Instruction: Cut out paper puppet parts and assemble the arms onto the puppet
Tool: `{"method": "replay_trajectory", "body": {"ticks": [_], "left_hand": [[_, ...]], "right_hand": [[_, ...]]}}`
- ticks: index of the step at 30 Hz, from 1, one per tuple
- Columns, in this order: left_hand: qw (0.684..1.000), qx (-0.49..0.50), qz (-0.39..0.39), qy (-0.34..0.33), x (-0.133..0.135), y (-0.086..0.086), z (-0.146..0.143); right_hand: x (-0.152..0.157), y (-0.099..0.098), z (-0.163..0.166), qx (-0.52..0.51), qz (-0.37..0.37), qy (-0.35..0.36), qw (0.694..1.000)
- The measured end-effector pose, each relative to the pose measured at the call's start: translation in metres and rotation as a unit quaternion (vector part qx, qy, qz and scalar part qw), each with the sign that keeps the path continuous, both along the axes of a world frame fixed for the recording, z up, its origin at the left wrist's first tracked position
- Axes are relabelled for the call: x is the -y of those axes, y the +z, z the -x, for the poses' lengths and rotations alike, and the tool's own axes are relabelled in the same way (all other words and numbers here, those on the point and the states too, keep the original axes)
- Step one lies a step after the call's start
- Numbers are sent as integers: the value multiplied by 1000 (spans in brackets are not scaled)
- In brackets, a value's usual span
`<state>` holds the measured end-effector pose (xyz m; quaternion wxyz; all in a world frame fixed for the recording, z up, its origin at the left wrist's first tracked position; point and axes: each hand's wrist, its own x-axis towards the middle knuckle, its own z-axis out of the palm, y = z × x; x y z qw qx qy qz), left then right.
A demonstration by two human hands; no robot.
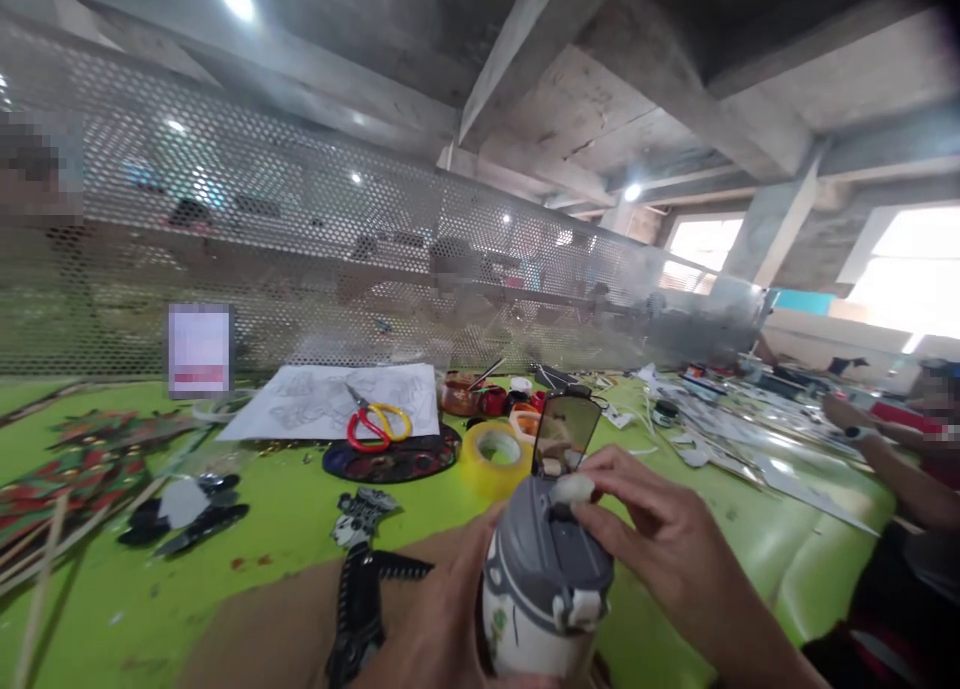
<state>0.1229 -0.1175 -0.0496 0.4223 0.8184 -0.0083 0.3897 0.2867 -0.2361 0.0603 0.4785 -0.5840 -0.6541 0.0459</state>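
A white bottle (536,639) with a grey lid (551,539) stands upright, slightly tilted, close in front of me. Its smoky, see-through flip cover (566,429) is raised. My left hand (450,609) wraps around the bottle's left side. At the top of the lid, my right hand (637,509) pinches a small whitish, translucent piece (574,489); whether it is fixed to the lid, I cannot tell. Left of the bottle, black cut-out pieces (360,599) with notched edges lie on a brown sheet (262,619), partly hidden by my left hand.
Behind the bottle are a roll of yellow tape (476,459), red-and-yellow scissors (379,424) on a dark palette (420,459), drawn paper (300,394) and paint jars (461,394). A perforated metal screen (315,259) borders the green table (292,509). Another person's arm (885,459) reaches in at right.
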Motion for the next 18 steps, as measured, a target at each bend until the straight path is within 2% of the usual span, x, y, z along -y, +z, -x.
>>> {"method": "replay_trajectory", "body": {"ticks": [3, 9, 15, 18], "left_hand": [[1000, 4, 12, 4, 1, -1, 0], [999, 7, 37, -18, 3, -3, -2], [998, -24, 59, 13, 6, 8, -2], [998, -27, 56, 21, 9, 13, -1]], "right_hand": [[-8, 4, -1, 1, 13, 2, 1000], [-14, -2, 1, 15, -11, -28, 999], [-20, -7, 3, -67, -16, -52, 996], [-19, -10, 1, -75, -18, -47, 996]]}}
